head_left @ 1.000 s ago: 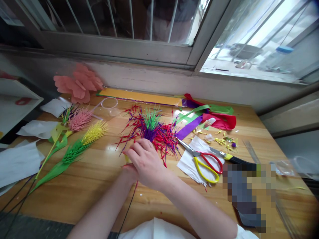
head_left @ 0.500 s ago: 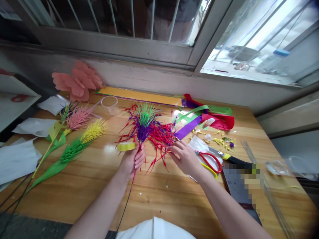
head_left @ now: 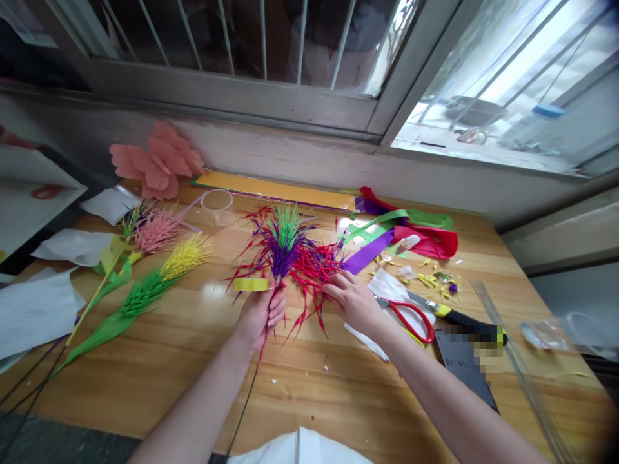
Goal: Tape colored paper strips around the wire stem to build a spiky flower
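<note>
My left hand (head_left: pixel 261 312) is closed round the stem of a spiky paper flower (head_left: pixel 280 241) with green, purple and red spikes, held upright over the wooden table (head_left: pixel 184 348); a thin dark wire runs down from the fist. A roll of yellow tape (head_left: pixel 250 284) sits at that hand's fingertips. My right hand (head_left: pixel 352 298) reaches into a pile of loose red paper spikes (head_left: pixel 314 270) on the table, fingers curled and pinching at them.
Red and yellow scissors (head_left: pixel 411 319) lie on white paper right of my right hand, next to a utility knife (head_left: pixel 459 316) and a ruler (head_left: pixel 512 348). Coloured paper strips (head_left: pixel 401 229) lie behind. Finished paper stalks (head_left: pixel 145 283) and a pink flower (head_left: pixel 155 161) are left.
One second ago both hands were together at the flower's base. The right hand has since moved right to the red spikes, and the left has raised the flower upright.
</note>
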The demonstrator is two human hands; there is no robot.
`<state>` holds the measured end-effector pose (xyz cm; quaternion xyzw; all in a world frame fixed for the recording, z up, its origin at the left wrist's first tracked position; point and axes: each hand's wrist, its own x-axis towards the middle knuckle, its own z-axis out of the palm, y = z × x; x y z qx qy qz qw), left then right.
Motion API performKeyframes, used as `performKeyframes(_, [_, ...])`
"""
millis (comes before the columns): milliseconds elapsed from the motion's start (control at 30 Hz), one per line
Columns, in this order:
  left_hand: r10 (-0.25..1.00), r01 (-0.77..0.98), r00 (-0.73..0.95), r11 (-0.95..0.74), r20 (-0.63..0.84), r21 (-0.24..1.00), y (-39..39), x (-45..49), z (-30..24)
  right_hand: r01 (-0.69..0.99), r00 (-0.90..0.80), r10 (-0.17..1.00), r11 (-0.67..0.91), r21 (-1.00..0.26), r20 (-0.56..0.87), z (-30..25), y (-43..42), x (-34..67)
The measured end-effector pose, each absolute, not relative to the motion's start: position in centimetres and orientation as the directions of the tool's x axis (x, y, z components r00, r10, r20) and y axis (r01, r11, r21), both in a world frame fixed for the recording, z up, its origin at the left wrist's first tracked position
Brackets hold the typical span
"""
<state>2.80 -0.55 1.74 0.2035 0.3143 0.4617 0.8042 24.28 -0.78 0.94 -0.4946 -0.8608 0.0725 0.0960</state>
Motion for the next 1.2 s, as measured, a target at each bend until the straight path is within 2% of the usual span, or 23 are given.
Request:
performKeyframes(167, [0.861,-0.604,0.378,0.508,-0.341,0.614,-0.5,2.8,1.7,0.779,-0.560,0.826,0.552,-0.296,0.065,2.1,0.1,24.1])
performKeyframes(333, [0.863,-0.611,0.372,0.505,-0.343,0.609,-0.5,2.9,1.5,0.732,-0.528,0.847,0.491,-0.472,0.062,3.2,0.4,25.1])
performKeyframes(500, [0.858,-0.612,0.375,0.514,-0.351,0.601,-0.5,2.9,1.6,0.626,-0.386,0.922,0.289,-0.725,0.034,3.2,-0.3,26.3])
performKeyframes(667, [0.848,-0.602,0.379,0.530,-0.371,0.597,-0.5,3.0,1.5,0.342,-0.238,0.963,-0.040,-0.939,-0.127,2.1,-1.0,26.5])
performKeyframes(800, [0.844,-0.606,0.384,0.537,-0.375,0.587,-0.5,3.2,1.3,0.092,-0.152,0.957,-0.235,-0.968,-0.247,1.6,-0.8,25.9])
performKeyframes(900, [0.844,-0.608,0.380,0.536,-0.378,0.586,-0.6,3.3,1.2,-0.042,-0.094,0.950,-0.303,-0.952,-0.299,2.1,-0.5,25.0])
performKeyframes(1067, [0.847,-0.618,0.373,0.532,-0.380,0.579,-0.7,3.4,1.2,-0.148,0.047,0.957,-0.278,-0.949,-0.288,4.2,-0.9,22.5])
performKeyframes(1200, [0.848,-0.594,0.367,0.530,-0.382,0.605,-0.8,3.5,1.5,-0.205,0.040,0.963,-0.254,-0.945,-0.268,5.3,-1.5,19.4])
